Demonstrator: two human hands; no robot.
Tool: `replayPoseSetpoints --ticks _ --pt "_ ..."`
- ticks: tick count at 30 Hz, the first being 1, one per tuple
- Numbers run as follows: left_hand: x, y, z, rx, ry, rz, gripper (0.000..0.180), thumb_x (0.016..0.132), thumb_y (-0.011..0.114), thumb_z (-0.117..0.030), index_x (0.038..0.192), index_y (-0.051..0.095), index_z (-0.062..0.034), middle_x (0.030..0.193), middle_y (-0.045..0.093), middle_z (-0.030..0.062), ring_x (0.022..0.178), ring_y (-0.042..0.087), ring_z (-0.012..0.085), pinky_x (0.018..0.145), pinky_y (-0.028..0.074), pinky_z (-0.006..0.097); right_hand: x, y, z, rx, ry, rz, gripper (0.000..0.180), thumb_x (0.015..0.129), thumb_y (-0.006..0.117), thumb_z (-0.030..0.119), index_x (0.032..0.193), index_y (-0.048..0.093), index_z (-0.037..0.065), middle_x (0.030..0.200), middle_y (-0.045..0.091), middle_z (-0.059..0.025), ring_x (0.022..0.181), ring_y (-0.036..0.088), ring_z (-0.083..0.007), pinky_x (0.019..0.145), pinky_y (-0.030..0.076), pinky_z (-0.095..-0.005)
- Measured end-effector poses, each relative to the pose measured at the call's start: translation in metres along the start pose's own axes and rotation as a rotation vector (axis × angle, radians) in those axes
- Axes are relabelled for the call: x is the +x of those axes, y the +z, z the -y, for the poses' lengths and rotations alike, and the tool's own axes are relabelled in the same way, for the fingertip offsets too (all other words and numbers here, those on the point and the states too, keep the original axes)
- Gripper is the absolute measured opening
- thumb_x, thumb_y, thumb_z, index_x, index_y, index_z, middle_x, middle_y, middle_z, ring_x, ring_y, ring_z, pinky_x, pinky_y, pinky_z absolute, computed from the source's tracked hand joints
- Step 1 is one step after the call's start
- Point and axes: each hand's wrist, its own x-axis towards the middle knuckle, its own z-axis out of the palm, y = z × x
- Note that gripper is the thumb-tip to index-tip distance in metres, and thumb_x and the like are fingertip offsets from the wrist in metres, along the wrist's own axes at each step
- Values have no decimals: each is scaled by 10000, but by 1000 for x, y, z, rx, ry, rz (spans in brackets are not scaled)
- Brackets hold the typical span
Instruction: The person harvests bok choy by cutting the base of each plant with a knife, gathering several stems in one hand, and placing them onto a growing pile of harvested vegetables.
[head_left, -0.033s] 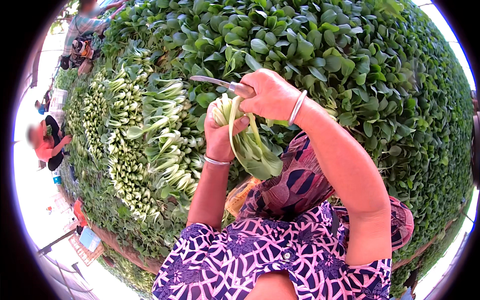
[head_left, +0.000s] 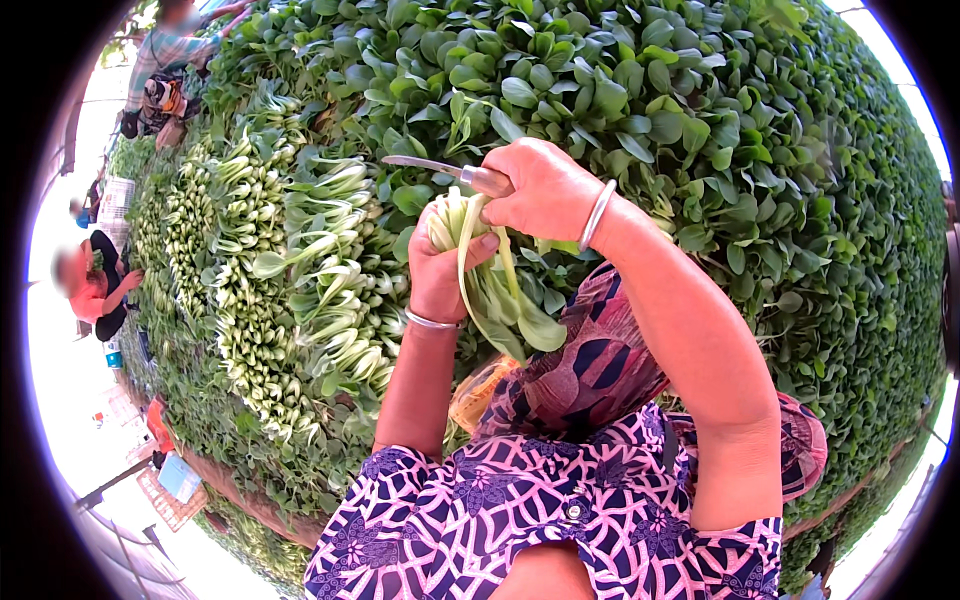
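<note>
The left hand point(head_left: 440, 270) is clenched around a bok choy point(head_left: 490, 285), hiding its stem base; leaves hang toward 5 o'clock. The right hand point(head_left: 545, 190) grips a knife point(head_left: 430, 167), handle mostly covered, blade pointing to 9 o'clock. Cut heads point(head_left: 300, 290) lie piled at 9 o'clock, with growing greens point(head_left: 720, 120) from 12 to 3 o'clock. Two blurred people crouch at 9 and 11 o'clock.

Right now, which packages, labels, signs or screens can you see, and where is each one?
Plastic bag: under the left hand, crumpled, see-through yellow-orange.
Blue flat pack or sheet: lower left, beside the vegetable bed, rectangular; too small to tell more.
No labels, signs or screens show.
</note>
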Motion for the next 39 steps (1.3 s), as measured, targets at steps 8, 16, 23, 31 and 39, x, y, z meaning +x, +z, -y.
replayPoseSetpoints --ticks 8,16,23,31,39 --pt "-1 -36 -4 -178 -313 -35 374 818 713 -116 1142 602 36 889 689 123 661 666 188 606 576 305 -6 -9 7 -237 74 18 182 735 654 169 852 670 30 877 667 -188 903 638 -383 793 500 -468" --pt "1 -37 5 -376 -292 -219 302 888 678 -132 1112 613 59 818 688 141 634 681 220 557 591 333 -7 -4 0 -396 63 113 135 745 616 129 846 651 47 811 668 -172 832 644 -387 740 498 -476" --pt "2 -38 5 -323 -292 -179 281 885 682 -159 1060 642 57 751 674 112 601 667 223 555 582 320 -10 -5 -3 -425 20 133 113 755 595 115 841 635 53 787 667 -163 814 643 -386 723 497 -484" --pt "-3 -34 5 -382 -315 -214 200 888 657 -138 985 650 36 661 608 52 555 598 202 536 546 306 -19 2 1 -538 2 89 104 782 605 100 876 647 84 850 691 -146 856 670 -343 761 519 -452" --pt "-14 -14 -9 -212 -172 -169 262 863 679 -135 1063 632 28 716 570 44 611 558 166 595 507 274 -13 -1 2 -514 75 -48 114 841 589 157 905 622 69 846 682 -169 858 666 -356 756 515 -460"
